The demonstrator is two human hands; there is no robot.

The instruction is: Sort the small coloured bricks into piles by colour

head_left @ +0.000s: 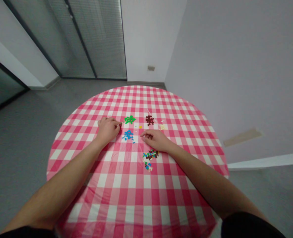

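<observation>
1. Fingers of both hands sit low over a round table covered in pink-and-white gingham, and from my remote view the step in hand looks like fingertip work among loose plastic bricks.
2. Those bricks lie mid-table in separate clusters: a green pile, a dark red pile, a blue pile, a pale yellow pile, and a mixed pile nearest me.
3. My left hand rests between the green and blue piles, its fingertips drawn close together. They are too small in view for me to tell whether they hold a brick.
4. My right hand lies just above the mixed pile, fingers loosely parted, forefinger reaching toward the blue pile, with nothing visible in its grip.
5. Lifting one brick calls for a fine thumb-and-forefinger pinch.
6. The mixed pile's long axis runs toward me; single bricks point in assorted directions, too tiny to read closely.
</observation>
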